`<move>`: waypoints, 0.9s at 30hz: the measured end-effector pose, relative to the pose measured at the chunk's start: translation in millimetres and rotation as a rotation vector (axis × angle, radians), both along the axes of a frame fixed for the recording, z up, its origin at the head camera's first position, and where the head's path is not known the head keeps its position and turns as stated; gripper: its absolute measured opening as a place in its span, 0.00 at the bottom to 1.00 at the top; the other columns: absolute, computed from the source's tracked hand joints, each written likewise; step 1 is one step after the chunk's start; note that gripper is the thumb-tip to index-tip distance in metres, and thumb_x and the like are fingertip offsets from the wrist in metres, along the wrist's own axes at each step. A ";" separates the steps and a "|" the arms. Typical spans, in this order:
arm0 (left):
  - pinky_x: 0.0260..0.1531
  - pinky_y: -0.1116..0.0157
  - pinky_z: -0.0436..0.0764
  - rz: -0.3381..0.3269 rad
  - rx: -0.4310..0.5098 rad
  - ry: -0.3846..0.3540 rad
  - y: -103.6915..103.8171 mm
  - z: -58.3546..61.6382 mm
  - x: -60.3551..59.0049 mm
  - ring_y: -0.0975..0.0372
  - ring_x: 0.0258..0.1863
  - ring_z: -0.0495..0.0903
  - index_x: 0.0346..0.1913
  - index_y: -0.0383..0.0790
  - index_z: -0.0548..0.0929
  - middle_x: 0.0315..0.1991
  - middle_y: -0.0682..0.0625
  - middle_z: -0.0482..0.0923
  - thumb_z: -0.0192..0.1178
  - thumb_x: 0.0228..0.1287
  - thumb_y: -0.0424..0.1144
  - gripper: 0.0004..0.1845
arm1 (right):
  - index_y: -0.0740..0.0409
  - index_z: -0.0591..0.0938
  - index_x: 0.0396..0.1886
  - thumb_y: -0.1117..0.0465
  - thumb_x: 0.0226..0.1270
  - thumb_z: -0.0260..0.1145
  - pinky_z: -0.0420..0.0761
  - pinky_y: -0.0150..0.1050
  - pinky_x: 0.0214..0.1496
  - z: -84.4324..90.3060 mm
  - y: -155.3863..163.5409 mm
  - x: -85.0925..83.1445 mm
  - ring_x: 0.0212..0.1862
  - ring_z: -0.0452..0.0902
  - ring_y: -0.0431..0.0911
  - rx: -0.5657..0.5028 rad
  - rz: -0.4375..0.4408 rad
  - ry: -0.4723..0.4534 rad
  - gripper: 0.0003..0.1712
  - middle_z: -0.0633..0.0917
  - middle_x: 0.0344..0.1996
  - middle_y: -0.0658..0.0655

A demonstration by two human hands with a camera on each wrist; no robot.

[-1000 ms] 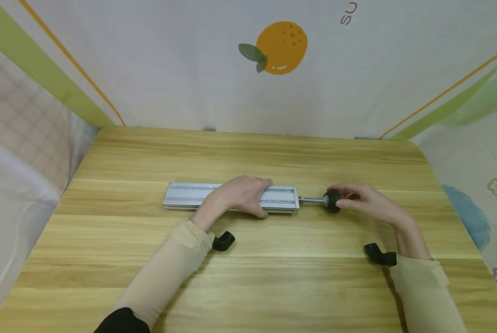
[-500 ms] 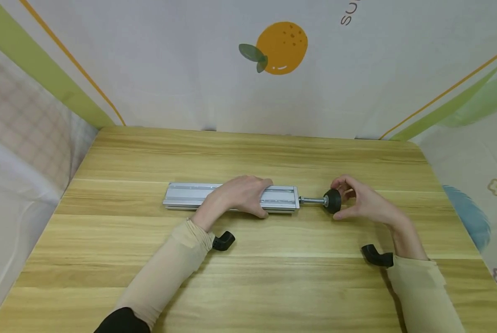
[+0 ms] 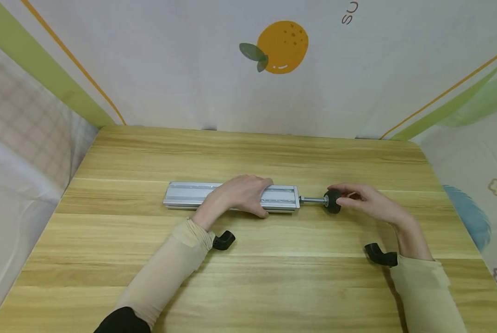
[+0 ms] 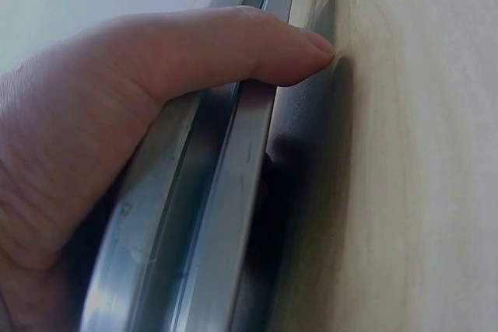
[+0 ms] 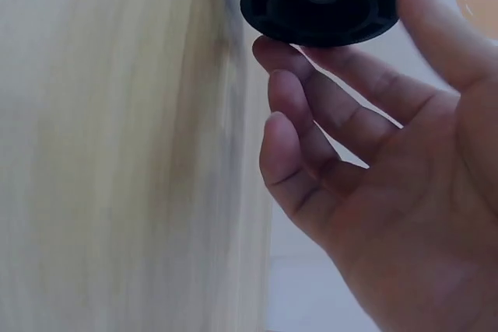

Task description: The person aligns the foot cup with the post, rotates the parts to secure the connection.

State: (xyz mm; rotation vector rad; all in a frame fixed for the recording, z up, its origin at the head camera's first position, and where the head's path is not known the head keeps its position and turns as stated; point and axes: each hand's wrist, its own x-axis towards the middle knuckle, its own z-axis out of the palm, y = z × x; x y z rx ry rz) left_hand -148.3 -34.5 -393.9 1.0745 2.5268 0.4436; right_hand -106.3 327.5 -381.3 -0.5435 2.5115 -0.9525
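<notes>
A silver aluminium profile [image 3: 190, 193] lies lengthwise across the table. My left hand [image 3: 240, 195] grips it from above near its right half; in the left wrist view the thumb [image 4: 233, 48] crosses its slotted side. From the profile's right end a threaded rod [image 3: 313, 200] sticks out, with a nut close to the end face. On the rod's outer end sits a black round levelling foot [image 3: 332, 201]. My right hand [image 3: 371, 201] pinches this foot between thumb and fingers. The right wrist view shows the ribbed underside of the foot [image 5: 320, 5] with a metal centre.
The wooden table [image 3: 273, 286] reaches back to a white curtain [image 3: 169, 69] printed with an orange. Black curved pieces [image 3: 224, 241] stick out from both sleeves near the wrists, low over the table.
Half a second ago the right fingers were spread wider around the foot; now they have closed on it again, as one second ago. The left hand and the profile have stayed still.
</notes>
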 end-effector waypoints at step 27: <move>0.31 0.65 0.74 -0.012 0.001 0.023 0.6 -1.7 -0.9 0.64 0.28 0.70 0.46 0.47 0.74 0.29 0.57 0.74 0.73 0.51 0.52 0.25 | 0.59 0.69 0.76 0.54 0.79 0.61 0.79 0.31 0.54 1.2 -1.4 0.7 0.54 0.79 0.38 -0.003 -0.002 -0.058 0.31 0.80 0.66 0.64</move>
